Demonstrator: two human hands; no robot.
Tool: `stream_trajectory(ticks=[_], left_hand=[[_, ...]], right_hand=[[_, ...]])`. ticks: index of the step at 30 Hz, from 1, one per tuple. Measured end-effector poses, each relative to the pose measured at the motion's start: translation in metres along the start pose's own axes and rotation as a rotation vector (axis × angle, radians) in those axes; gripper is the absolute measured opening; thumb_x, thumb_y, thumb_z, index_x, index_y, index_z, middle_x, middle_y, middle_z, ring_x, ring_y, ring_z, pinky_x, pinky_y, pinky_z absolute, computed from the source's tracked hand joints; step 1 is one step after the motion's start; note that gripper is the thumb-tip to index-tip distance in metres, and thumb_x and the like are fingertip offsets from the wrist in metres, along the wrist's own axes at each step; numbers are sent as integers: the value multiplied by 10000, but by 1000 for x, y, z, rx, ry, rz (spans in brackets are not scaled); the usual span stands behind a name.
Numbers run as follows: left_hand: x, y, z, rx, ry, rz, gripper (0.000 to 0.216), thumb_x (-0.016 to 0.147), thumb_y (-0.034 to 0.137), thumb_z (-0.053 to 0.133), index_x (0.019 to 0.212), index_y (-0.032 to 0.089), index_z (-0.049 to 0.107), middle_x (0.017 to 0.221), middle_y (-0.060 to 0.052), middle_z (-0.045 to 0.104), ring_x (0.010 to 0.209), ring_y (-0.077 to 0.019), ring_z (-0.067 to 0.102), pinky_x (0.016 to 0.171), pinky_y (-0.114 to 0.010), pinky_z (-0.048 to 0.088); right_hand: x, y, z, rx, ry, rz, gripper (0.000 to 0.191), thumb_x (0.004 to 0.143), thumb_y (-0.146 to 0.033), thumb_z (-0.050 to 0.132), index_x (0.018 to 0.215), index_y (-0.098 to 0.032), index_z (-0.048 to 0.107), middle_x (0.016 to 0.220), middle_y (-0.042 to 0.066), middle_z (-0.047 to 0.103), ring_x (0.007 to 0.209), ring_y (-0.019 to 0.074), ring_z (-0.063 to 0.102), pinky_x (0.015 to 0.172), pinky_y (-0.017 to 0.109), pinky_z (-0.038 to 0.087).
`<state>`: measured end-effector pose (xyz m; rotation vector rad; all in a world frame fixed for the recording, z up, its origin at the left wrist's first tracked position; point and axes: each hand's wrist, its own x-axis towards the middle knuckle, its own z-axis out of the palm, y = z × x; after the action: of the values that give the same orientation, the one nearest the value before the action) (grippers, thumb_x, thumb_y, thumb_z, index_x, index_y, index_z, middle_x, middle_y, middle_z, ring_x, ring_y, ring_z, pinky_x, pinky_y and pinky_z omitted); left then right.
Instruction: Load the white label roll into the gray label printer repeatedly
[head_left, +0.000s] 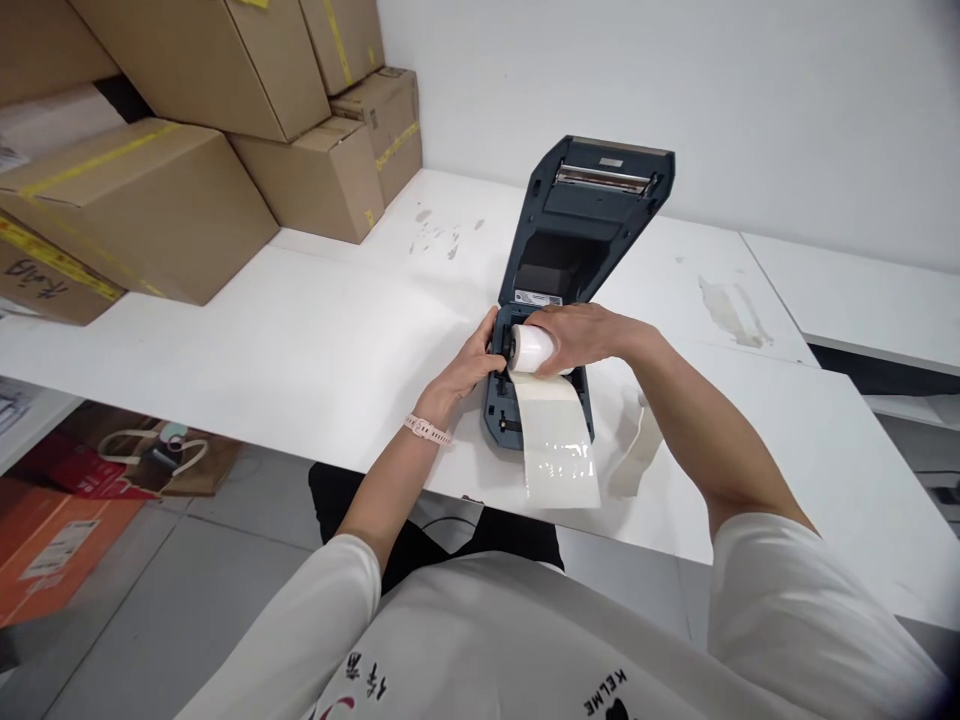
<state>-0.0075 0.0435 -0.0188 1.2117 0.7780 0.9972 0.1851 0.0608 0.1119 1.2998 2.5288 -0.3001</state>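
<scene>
A dark blue-grey label printer (504, 428) sits on the white table with its lid (592, 200) raised. Inside its bay lies a white roll of labels (531, 348), and my right hand (581, 335) is wrapped over it from the right. From the roll a strip of blank labels (559, 440) runs toward me, past the printer's front and onto the table edge. My left hand (476, 358) grips the printer's left side wall, thumb near the roll's end. The fingertips of my right hand are partly hidden behind the roll.
Cardboard boxes (307, 175) with yellow tape are stacked at the back left of the table (300, 340). A loose curled label strip (637, 455) lies right of the printer. The white wall (750, 110) rises behind. An orange box (60, 545) stands low at the left.
</scene>
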Motion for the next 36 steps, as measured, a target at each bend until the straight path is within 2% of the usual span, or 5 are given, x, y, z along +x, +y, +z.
stream_trajectory(ticks=[6, 12, 19, 31, 36], left_hand=[[3, -9, -5, 36, -14, 14, 1195, 594, 140, 594, 1684, 281, 125, 1763, -16, 229, 1633, -298, 204, 1337, -448, 194], [-4, 3, 1, 23, -12, 2, 1178, 612, 145, 586, 1686, 232, 110, 1750, -46, 271, 1612, -304, 263, 1313, -448, 271], [-2, 4, 2, 64, -7, 23, 1187, 597, 150, 573, 1687, 265, 117, 1765, -2, 231, 1636, -298, 197, 1341, -431, 202], [-6, 14, 7, 24, 12, -21, 1205, 572, 162, 594, 1677, 241, 121, 1762, -30, 235, 1614, -310, 251, 1323, -445, 241], [-8, 12, 5, 49, 3, -20, 1157, 621, 167, 604, 1672, 307, 139, 1772, 8, 201, 1622, -296, 235, 1328, -447, 226]], right_hand=[[4, -2, 18, 50, -15, -16, 572, 789, -493, 736, 1276, -202, 660, 1182, 126, 708, 1017, 339, 681, 821, 418, 509], [-56, -27, 60, 99, 407, -34, 528, 1030, -433, 500, 1468, -142, 551, 1478, 196, 602, 1332, 382, 589, 1088, 551, 481], [-97, -76, 120, 157, 523, -2, 609, 1057, -570, 426, 1572, -247, 446, 1667, 168, 407, 1554, 365, 384, 1215, 625, 389], [-87, -99, 131, 113, 573, 90, 647, 1036, -591, 443, 1570, -226, 450, 1652, 225, 405, 1508, 433, 422, 1087, 622, 491], [-88, -99, 135, 131, 579, 72, 662, 1043, -581, 438, 1619, -261, 371, 1674, 182, 387, 1534, 395, 395, 1176, 634, 399]])
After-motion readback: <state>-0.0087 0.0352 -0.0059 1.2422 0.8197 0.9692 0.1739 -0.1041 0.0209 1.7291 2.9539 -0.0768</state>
